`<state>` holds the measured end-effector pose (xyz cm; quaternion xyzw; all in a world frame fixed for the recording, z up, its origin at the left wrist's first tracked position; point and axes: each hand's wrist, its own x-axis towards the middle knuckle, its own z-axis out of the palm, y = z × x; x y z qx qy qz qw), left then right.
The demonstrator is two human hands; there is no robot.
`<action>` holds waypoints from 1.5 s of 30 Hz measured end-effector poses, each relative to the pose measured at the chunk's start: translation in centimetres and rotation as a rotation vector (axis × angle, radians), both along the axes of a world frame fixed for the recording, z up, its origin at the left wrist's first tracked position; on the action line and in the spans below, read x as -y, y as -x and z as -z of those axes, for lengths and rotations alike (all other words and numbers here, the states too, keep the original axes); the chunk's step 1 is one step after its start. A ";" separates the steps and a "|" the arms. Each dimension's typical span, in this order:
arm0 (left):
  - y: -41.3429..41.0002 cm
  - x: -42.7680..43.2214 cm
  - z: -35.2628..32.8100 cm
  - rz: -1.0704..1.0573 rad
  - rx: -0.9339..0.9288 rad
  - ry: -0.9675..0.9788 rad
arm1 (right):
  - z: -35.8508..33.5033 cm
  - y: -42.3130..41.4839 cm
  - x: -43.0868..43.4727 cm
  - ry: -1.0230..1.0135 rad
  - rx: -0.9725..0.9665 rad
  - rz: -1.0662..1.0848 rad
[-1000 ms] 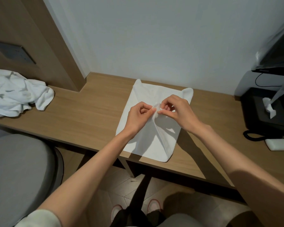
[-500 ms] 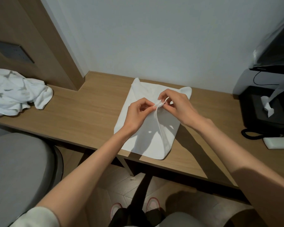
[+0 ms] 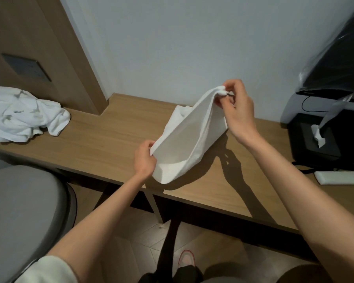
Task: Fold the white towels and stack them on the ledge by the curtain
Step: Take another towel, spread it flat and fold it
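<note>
A white towel (image 3: 189, 137) hangs folded lengthwise above the wooden desk (image 3: 110, 144), lifted off its surface except perhaps at the far end. My right hand (image 3: 236, 110) pinches its upper far end, raised near the wall. My left hand (image 3: 144, 158) grips the lower near end by the desk's front edge. The towel sags between the two hands. A crumpled heap of white towels (image 3: 23, 115) lies on the desk at the far left.
A grey padded chair (image 3: 23, 217) stands at the lower left. At the right sit a black tissue box (image 3: 323, 137), a black telephone, a white remote (image 3: 341, 177) and a plastic-covered black screen (image 3: 339, 62). A wooden panel with a switch plate (image 3: 26, 67) rises at the left.
Both hands pinched the towel's middle while it lay flat; now they have drawn apart, the right hand up and back, the left toward me, lifting the towel off the desk.
</note>
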<state>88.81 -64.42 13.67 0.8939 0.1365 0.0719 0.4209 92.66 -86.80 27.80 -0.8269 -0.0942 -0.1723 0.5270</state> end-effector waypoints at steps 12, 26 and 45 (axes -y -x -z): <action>5.0 -7.9 -4.7 -0.304 -0.225 0.978 | -2.1 8.9 -2.1 -0.127 0.078 0.285; 16.7 -12.6 -16.0 -0.232 0.601 0.841 | 0.3 24.5 -5.6 -0.206 0.071 0.580; 10.3 -15.5 -7.6 -0.162 -0.314 0.943 | 8.2 21.1 -3.6 0.080 -0.409 0.359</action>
